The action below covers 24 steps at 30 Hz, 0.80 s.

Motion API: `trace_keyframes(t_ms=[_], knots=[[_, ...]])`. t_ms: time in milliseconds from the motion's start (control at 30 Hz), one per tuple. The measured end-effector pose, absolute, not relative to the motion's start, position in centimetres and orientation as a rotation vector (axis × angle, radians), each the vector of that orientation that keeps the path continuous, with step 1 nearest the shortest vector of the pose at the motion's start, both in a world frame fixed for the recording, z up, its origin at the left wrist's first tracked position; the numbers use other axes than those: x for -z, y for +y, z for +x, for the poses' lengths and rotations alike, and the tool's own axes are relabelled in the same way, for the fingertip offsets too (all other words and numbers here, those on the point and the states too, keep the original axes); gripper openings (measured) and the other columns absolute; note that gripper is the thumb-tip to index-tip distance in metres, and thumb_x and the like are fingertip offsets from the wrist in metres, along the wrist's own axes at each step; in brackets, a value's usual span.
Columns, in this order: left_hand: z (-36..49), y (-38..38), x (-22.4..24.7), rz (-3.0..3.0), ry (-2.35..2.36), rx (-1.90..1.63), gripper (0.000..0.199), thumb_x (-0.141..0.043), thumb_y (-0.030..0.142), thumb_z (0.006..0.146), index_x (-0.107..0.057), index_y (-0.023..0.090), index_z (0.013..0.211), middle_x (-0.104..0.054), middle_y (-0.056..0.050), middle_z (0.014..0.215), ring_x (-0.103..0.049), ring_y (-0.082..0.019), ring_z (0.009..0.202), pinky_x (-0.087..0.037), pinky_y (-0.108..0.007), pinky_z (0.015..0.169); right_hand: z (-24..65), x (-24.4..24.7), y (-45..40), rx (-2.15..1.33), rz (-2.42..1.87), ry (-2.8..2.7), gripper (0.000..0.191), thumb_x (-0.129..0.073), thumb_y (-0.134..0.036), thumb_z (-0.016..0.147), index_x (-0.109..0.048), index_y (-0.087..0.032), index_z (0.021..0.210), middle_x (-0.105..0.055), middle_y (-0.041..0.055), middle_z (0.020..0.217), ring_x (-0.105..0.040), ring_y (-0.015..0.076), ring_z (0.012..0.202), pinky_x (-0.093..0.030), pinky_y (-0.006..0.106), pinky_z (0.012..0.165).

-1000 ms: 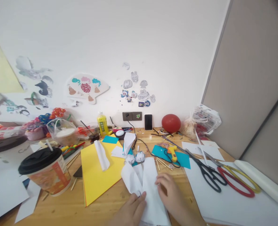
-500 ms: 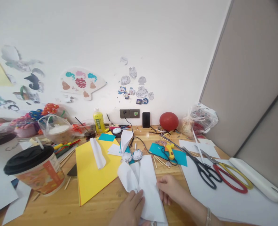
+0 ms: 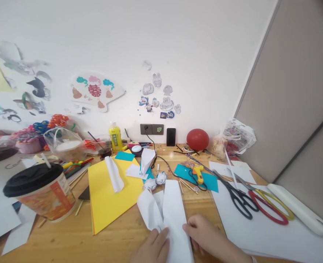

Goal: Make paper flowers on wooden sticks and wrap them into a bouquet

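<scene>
A folded white sheet of paper (image 3: 174, 212) lies lengthwise on the wooden table in front of me. My left hand (image 3: 153, 247) rests on its lower left part, fingers laid over the paper and its thumb hidden. At the right edge, my right hand (image 3: 201, 233) pinches the sheet between thumb and curled forefinger. Left of the fold, a loose curled flap of white paper (image 3: 149, 208) stands up beside my left fingertips. Just beyond the sheet are two crumpled paper balls (image 3: 160, 178).
Yellow sheets (image 3: 109, 208) and a lidded drink cup (image 3: 41, 193) are on the left. To the right lie black-handled scissors (image 3: 242, 201), red-and-yellow-handled scissors (image 3: 270, 208) and white sheets (image 3: 249, 233). A yellow glue gun (image 3: 198, 174), thin sticks, a phone (image 3: 171, 137) and a red balloon (image 3: 197, 139) sit farther back.
Both hands and the lower part of the folded paper have shifted slightly toward me. My right hand has slid a little down the paper's right edge. The view has moved slightly.
</scene>
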State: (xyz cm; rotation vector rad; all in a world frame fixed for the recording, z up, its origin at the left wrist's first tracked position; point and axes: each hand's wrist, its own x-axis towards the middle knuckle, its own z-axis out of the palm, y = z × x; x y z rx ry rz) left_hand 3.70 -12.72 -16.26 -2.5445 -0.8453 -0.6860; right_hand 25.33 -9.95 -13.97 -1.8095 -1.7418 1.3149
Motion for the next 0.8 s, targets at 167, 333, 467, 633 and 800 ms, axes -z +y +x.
trace_keyframes(t_ms=[167, 333, 467, 633, 800], knots=[[4.3, -12.7, 15.8, -2.530, -0.866, 0.601, 0.008, -0.060, 0.021, 0.078, -0.062, 0.015, 0.082, -0.067, -0.007, 0.107, -0.055, -0.019, 0.078, -0.048, -0.028, 0.074, 24.8, 13.0, -9.4, -1.356, -1.897, -1.743, 0.021, -0.042, -0.025, 0.070, -0.040, -0.022, 0.049, -0.043, -0.0045, 0.032, -0.037, 0.0087, 0.027, -0.025, 0.020, 0.033], [4.2, -12.8, 15.2, -2.553, -0.808, 0.523, 0.037, -0.057, 0.031, 0.081, -0.055, 0.013, 0.114, -0.067, -0.008, 0.106, -0.055, -0.021, 0.086, -0.046, -0.028, 0.073, 24.1, 11.6, -9.8, -1.066, -1.976, -1.858, 0.026, -0.043, -0.027, 0.071, -0.035, -0.021, 0.048, -0.041, -0.0036, 0.039, -0.038, 0.0096, 0.037, -0.020, 0.023, 0.039], [4.5, -12.9, 14.6, -2.583, -0.862, 0.493, 0.030, -0.051, 0.028, 0.085, -0.056, 0.018, 0.113, -0.066, -0.005, 0.105, -0.054, -0.018, 0.082, -0.045, -0.026, 0.074, 23.9, 11.6, -10.2, -0.682, -1.963, -1.992, 0.032, -0.047, -0.025, 0.071, -0.028, -0.019, 0.046, -0.037, -0.0039, 0.045, -0.032, 0.0094, 0.045, -0.016, 0.025, 0.043], [4.9, -12.8, 14.2, -2.644, -0.880, 0.455, 0.037, -0.047, 0.044, 0.086, -0.059, 0.017, 0.109, -0.062, -0.008, 0.115, -0.052, -0.018, 0.079, -0.046, -0.027, 0.069, 25.0, 12.4, -10.1, -0.932, -1.777, -2.020, 0.025, -0.047, -0.026, 0.074, -0.037, -0.020, 0.052, -0.047, -0.0035, 0.050, -0.040, 0.0095, 0.048, -0.021, 0.022, 0.043], [4.9, -12.4, 14.4, -2.661, -0.810, 0.494, 0.045, -0.046, 0.051, 0.084, -0.060, 0.014, 0.106, -0.064, -0.009, 0.113, -0.050, -0.018, 0.074, -0.045, -0.029, 0.067, 25.8, 12.6, -9.3, -1.536, -1.521, -1.876, 0.019, -0.044, -0.025, 0.077, -0.043, -0.020, 0.059, -0.050, -0.0052, 0.044, -0.045, 0.0081, 0.038, -0.030, 0.018, 0.038]])
